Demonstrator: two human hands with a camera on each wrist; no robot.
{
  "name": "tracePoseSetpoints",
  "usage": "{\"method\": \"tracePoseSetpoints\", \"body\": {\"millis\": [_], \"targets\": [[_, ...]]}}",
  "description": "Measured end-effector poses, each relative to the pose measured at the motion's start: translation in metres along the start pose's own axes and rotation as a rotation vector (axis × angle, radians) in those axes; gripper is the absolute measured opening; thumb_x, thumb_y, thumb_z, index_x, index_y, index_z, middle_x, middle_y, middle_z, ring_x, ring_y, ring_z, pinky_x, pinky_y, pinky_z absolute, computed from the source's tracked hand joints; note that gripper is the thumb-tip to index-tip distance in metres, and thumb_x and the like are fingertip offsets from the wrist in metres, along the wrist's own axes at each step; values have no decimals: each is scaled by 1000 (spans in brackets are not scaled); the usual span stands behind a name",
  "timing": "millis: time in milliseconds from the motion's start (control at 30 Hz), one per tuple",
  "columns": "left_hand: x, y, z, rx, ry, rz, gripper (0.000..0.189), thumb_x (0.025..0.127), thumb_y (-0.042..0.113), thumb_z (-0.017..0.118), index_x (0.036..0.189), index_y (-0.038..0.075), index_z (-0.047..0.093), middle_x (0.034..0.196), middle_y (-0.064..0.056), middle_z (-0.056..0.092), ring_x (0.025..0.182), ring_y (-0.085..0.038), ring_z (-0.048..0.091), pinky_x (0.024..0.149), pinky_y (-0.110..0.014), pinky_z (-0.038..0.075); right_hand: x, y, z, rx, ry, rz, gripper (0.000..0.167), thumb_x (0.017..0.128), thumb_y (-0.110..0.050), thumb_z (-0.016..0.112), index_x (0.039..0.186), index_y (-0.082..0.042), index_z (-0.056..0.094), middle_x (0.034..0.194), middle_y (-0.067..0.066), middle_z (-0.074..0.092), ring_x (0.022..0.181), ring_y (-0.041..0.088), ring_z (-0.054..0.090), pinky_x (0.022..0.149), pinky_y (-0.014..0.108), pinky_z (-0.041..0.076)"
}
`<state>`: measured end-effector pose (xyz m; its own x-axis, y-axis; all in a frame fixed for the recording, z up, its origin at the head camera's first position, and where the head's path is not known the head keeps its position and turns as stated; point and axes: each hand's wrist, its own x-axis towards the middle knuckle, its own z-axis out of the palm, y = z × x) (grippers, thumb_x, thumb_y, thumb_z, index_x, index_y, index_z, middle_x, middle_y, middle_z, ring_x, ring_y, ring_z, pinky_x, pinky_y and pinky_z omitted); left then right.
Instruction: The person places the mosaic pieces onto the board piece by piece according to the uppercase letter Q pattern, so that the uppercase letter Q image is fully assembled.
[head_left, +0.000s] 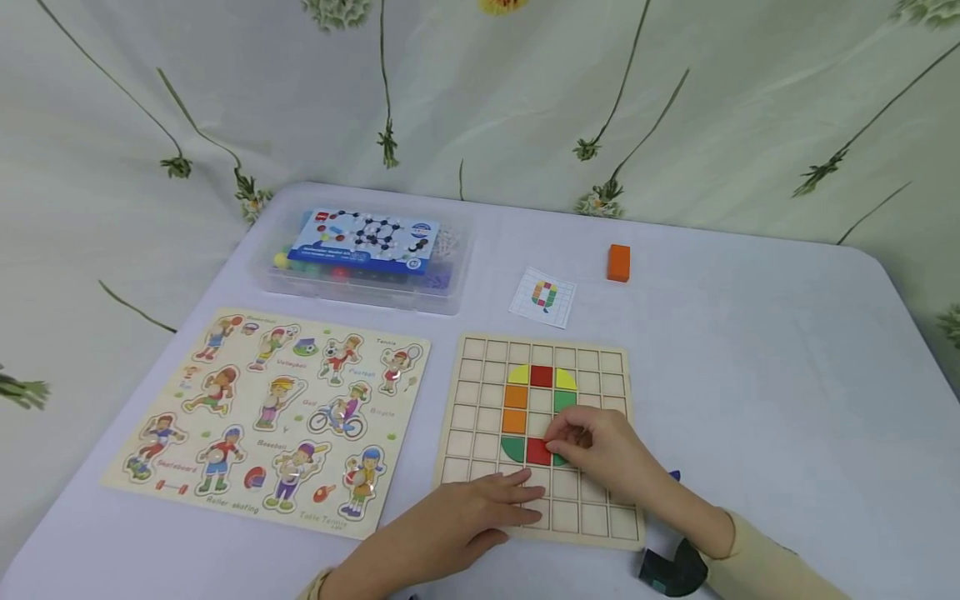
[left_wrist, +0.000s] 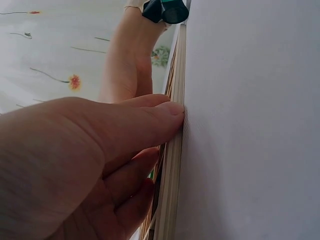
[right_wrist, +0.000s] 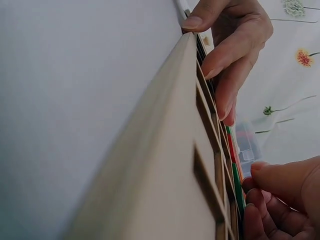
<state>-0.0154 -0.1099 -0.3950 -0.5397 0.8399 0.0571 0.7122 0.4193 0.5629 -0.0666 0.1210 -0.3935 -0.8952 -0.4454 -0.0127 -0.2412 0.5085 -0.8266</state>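
Observation:
A wooden grid board point(head_left: 510, 487) lies on the table with flat coloured tiles in its cells. They form a ring: a red tile point(head_left: 542, 377) and yellow corners at the top, orange tiles point(head_left: 515, 408) at left, a green tile point(head_left: 565, 402) at right. Along the bottom are a green quarter-round tile point(head_left: 513, 449) and another red tile point(head_left: 538, 451). My right hand point(head_left: 611, 450) bends its thumb and fingertips over the lower right; whether they pinch a tile is hidden. My left hand point(head_left: 465, 512) rests over the near edge, fingers extended, thumb against the board's side point(left_wrist: 172, 165).
A small card point(head_left: 543, 297) with a coloured Q pattern lies behind the board, near an orange block point(head_left: 618, 263). A clear plastic box point(head_left: 360, 287) stands back left. At left lies a sports picture puzzle point(head_left: 262, 417). A dark object point(head_left: 673, 569) is by the right wrist.

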Motion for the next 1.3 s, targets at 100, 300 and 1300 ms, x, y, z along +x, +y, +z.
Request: {"method": "tracePoseSetpoints", "body": {"millis": [100, 300, 1300], "targets": [[0, 0, 0, 0, 1, -2, 43, 83, 4, 70, 124, 13, 63, 136, 3, 49, 131, -11, 33, 100, -25, 35, 0, -1, -2, -12, -18, 0, 9, 82, -8, 72, 84, -16, 69, 70, -11, 57, 63, 10, 52, 55, 23, 46], [0, 0, 1, -7, -5, -5, 44, 82, 4, 70, 124, 13, 63, 136, 3, 49, 131, -10, 32, 100, -26, 35, -5, -1, -20, 1, 17, -44, 12, 83, -4, 70, 92, -13, 71, 84, -8, 65, 71, 10, 56, 64, 25, 51], [2, 2, 1, 13, 19, 18, 43, 81, 2, 70, 123, 12, 63, 136, 3, 48, 132, -11, 32, 102, -24, 33, -87, 75, -79, -140, 158, -185, 40, 65, 9, 79, 95, -16, 71, 96, -6, 58, 86, 5, 51, 76, 10, 40]]}}
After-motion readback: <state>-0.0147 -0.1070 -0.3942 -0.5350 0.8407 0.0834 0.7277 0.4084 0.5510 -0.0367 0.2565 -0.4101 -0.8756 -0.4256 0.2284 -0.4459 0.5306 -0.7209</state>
